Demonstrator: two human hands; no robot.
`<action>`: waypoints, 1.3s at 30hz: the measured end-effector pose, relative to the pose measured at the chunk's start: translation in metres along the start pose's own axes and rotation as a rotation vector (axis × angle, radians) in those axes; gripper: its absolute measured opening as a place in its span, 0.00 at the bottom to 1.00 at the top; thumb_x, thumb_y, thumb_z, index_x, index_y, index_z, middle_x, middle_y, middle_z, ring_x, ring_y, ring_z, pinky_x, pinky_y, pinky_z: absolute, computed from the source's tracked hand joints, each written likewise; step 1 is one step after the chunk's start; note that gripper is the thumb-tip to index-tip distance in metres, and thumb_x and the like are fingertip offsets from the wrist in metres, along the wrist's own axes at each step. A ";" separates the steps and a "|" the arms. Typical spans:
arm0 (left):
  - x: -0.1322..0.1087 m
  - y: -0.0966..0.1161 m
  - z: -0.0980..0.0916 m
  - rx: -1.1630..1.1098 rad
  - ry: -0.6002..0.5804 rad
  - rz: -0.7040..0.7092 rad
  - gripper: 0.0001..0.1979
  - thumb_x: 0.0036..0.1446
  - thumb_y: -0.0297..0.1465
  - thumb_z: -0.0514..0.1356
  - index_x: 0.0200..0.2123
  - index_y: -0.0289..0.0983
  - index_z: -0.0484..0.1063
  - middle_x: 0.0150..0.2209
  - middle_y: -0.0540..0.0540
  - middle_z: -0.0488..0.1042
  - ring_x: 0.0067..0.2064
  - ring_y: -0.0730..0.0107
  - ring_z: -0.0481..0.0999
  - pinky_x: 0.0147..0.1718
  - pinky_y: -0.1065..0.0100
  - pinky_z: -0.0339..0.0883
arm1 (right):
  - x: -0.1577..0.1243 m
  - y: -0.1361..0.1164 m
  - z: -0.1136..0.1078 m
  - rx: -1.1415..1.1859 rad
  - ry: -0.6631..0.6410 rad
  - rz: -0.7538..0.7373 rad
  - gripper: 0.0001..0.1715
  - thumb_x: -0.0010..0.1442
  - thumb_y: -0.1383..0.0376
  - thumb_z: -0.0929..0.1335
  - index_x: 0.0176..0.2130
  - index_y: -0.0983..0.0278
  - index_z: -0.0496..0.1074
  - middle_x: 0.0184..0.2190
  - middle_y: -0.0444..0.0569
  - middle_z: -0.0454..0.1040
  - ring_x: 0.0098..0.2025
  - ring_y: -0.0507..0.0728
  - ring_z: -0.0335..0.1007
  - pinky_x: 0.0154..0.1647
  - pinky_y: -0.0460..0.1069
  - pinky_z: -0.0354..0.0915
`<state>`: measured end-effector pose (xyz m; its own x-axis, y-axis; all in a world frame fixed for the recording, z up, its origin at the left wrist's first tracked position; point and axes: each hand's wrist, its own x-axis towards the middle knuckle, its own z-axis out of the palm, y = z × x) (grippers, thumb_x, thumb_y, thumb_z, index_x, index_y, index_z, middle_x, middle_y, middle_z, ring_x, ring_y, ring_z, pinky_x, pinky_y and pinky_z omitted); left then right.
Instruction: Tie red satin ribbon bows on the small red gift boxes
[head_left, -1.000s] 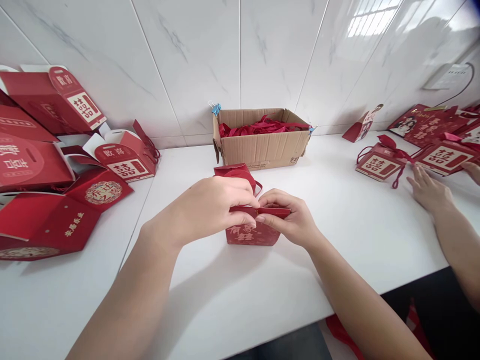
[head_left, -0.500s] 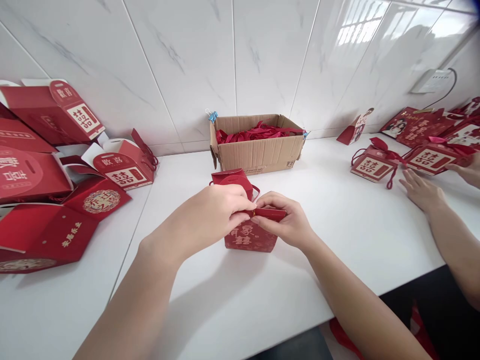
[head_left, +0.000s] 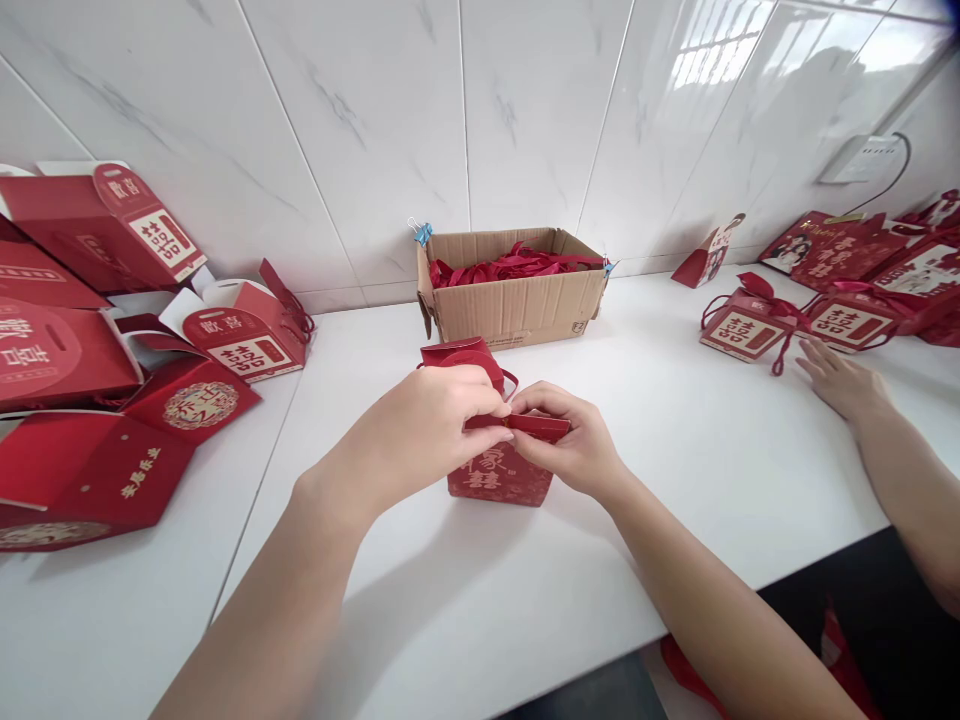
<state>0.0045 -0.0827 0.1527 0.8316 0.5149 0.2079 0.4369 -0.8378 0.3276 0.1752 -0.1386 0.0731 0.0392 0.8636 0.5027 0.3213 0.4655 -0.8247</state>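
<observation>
A small red gift box (head_left: 501, 480) with gold characters stands on the white table (head_left: 525, 600) in front of me. My left hand (head_left: 427, 425) pinches its top flaps from the left, fingers closed. My right hand (head_left: 574, 445) grips the same top edge from the right, fingers curled on a red flap. Behind my left hand a red ribbon handle (head_left: 465, 355) rises from the box.
A cardboard carton (head_left: 517, 295) full of red ribbons sits against the tiled wall. Several larger red boxes (head_left: 112, 330) are piled at the left. At the right, another person's hand (head_left: 844, 385) lies flat near finished ribboned boxes (head_left: 750, 325).
My hands keep pinching the box top and have barely shifted. The other person's second hand at the far right has left the view.
</observation>
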 end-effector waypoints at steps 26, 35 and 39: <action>0.000 -0.009 -0.005 0.134 0.047 0.154 0.12 0.59 0.30 0.54 0.34 0.42 0.78 0.31 0.50 0.76 0.34 0.70 0.71 0.35 0.68 0.64 | 0.001 -0.001 0.006 0.059 0.026 0.078 0.04 0.50 0.69 0.69 0.31 0.61 0.72 0.31 0.46 0.73 0.35 0.55 0.70 0.38 0.51 0.68; 0.008 -0.027 0.001 0.171 0.311 0.026 0.10 0.57 0.30 0.56 0.38 0.39 0.76 0.35 0.48 0.78 0.38 0.66 0.72 0.36 0.65 0.65 | 0.050 0.015 0.004 0.030 -0.046 -0.044 0.04 0.51 0.67 0.69 0.32 0.62 0.71 0.32 0.45 0.73 0.36 0.53 0.69 0.41 0.50 0.66; 0.011 -0.037 0.005 0.164 0.294 -0.027 0.09 0.58 0.31 0.55 0.37 0.38 0.75 0.34 0.47 0.77 0.36 0.67 0.73 0.35 0.65 0.64 | 0.065 0.024 0.003 0.007 -0.114 -0.054 0.05 0.50 0.67 0.69 0.32 0.63 0.72 0.33 0.45 0.74 0.38 0.54 0.69 0.42 0.50 0.65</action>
<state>-0.0011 -0.0467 0.1378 0.6949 0.5476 0.4661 0.5265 -0.8289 0.1890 0.1822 -0.0712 0.0853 -0.0862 0.8533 0.5143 0.3138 0.5132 -0.7988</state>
